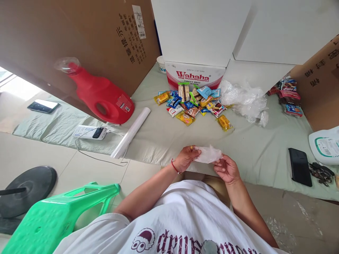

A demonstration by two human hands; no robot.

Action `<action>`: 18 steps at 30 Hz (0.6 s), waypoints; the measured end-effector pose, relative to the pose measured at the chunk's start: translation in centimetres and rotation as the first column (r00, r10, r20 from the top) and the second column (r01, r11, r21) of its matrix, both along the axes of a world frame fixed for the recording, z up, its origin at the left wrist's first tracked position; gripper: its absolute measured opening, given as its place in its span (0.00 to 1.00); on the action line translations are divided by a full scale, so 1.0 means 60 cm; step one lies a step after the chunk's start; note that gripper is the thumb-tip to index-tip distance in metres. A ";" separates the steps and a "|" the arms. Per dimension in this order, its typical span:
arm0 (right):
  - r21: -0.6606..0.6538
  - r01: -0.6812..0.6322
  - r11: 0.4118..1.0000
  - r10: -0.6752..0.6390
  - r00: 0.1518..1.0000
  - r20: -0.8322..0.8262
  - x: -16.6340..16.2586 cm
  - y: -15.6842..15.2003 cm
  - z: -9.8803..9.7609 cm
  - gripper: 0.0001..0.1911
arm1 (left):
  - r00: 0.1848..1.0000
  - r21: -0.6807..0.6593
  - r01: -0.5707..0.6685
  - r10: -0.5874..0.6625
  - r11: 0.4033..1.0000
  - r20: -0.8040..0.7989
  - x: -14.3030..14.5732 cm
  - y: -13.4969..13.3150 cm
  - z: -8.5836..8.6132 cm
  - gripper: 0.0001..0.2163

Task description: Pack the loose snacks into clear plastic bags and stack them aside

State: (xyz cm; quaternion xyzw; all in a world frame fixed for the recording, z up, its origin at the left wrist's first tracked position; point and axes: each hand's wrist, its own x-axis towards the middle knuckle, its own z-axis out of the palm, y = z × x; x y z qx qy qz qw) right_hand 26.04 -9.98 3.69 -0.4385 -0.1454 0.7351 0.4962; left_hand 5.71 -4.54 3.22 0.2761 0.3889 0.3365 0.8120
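Note:
Between my two hands is a small, folded, clear plastic bag (208,154). My left hand (187,157), with a red cord on the wrist, pinches the bag's left end between thumb and fingers. At its right end my right hand (226,168) grips the edge with thumb and fingertips. Beyond the hands lies a loose pile of wrapped snacks (189,104) in yellow, blue, green and brown packets. One yellow snack packet (224,122) lies at the pile's near right edge. Crumpled clear plastic bags (245,100) are heaped to the right of the pile.
Behind the snacks stands a Wahaha carton (196,74). To the left are a red jug (106,97), a white plastic roll (131,132), a power bank (90,132) with a cable and a green stool (63,208). On the right are more snacks (290,95), a black phone (300,166) and keys (321,173).

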 end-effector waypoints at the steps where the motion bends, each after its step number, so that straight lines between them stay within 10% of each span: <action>1: 0.008 0.007 1.000 -0.007 0.998 0.055 0.002 0.000 -0.004 0.17 | 0.999 0.022 -0.032 0.033 0.999 -0.005 -0.001 0.002 -0.002 0.23; 7: 0.297 0.310 0.903 -0.427 0.723 0.543 0.021 -0.006 0.002 0.22 | 0.979 0.201 -0.100 0.132 0.975 -0.154 -0.010 0.002 -0.001 0.20; 14: 0.331 -0.415 0.848 -0.168 0.381 0.909 -0.011 -0.001 0.018 0.11 | 0.975 0.196 -0.025 0.067 0.980 -0.212 -0.002 -0.005 0.004 0.18; 18: 0.403 -0.554 0.728 -0.182 0.411 0.893 -0.019 0.001 0.008 0.15 | 0.943 0.260 0.016 0.071 0.965 -0.324 -0.004 0.004 -0.002 0.17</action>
